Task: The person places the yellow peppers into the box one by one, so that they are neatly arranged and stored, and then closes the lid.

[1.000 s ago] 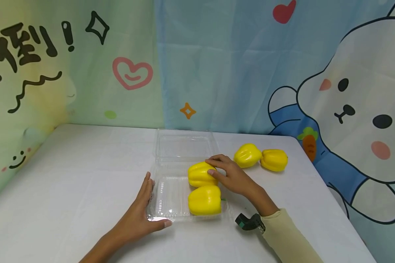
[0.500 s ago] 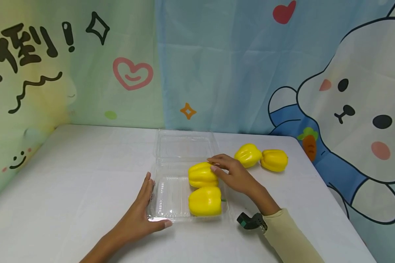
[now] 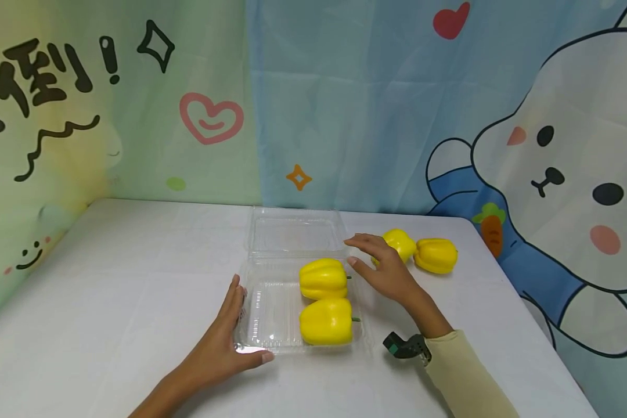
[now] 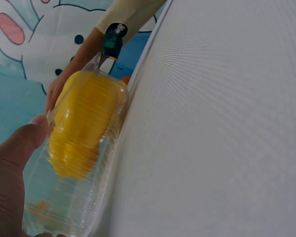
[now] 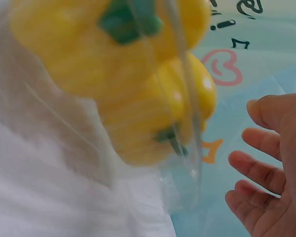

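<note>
A clear plastic clamshell box (image 3: 271, 316) lies unfolded on the table, its lid (image 3: 295, 232) laid back toward the wall. Two yellow bell peppers sit side by side in its right half, a front bell pepper (image 3: 326, 322) and a rear bell pepper (image 3: 323, 280), stems pointing right. My left hand (image 3: 216, 342) touches the box at its left side, fingers straight and thumb along the front edge. Nothing is in my right hand (image 3: 384, 268), which hovers right of the box with relaxed, spread fingers. It partly covers one loose yellow bell pepper (image 3: 401, 242) behind it.
Another yellow bell pepper (image 3: 436, 256) lies near the table's right edge, beside the partly covered one. A dark wrist camera (image 3: 404, 346) sticks out from the right sleeve (image 3: 465, 366). A printed cloth backdrop (image 3: 345, 104) rises behind the white table (image 3: 125, 278).
My right hand has let go of the rear bell pepper in the box and moved right, toward the loose ones. The pepper's stem now shows. My left hand has stayed in place.
</note>
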Motion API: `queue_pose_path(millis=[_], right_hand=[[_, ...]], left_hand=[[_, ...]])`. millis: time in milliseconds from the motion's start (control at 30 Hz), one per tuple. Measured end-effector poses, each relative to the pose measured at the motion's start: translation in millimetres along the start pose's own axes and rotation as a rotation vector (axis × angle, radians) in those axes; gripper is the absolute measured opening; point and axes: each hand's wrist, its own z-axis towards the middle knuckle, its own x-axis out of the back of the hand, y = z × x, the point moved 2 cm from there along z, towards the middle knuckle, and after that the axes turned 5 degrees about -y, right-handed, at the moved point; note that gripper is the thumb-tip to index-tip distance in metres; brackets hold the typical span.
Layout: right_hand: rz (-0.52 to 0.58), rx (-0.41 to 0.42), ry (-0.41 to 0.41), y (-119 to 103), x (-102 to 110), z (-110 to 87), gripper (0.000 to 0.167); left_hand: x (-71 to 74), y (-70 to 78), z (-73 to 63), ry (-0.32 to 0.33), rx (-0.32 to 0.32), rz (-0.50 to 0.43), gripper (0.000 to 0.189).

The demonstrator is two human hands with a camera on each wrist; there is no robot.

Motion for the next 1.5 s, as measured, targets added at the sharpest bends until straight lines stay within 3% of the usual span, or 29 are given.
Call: queue_pose_path(millis=[500, 867, 1500], right_hand=[[-0.036, -0.133, 0.096, 29.1, 36.2, -8.0, 0.039], [-0.054, -0.163, 0.183, 54.0, 53.1, -13.7, 0.049], [-0.069, -0.286, 0.076, 70.6, 48.2, -17.0, 0.062]], left_hand=[[-1.5, -1.6, 1.2, 0.002, -0.003, 0.003, 0.129], [-1.0, -1.5, 1.1, 0.000, 0.004, 0.013, 0.130], [-0.4, -1.1, 0.3, -0.003, 0.001, 0.026, 0.129]])
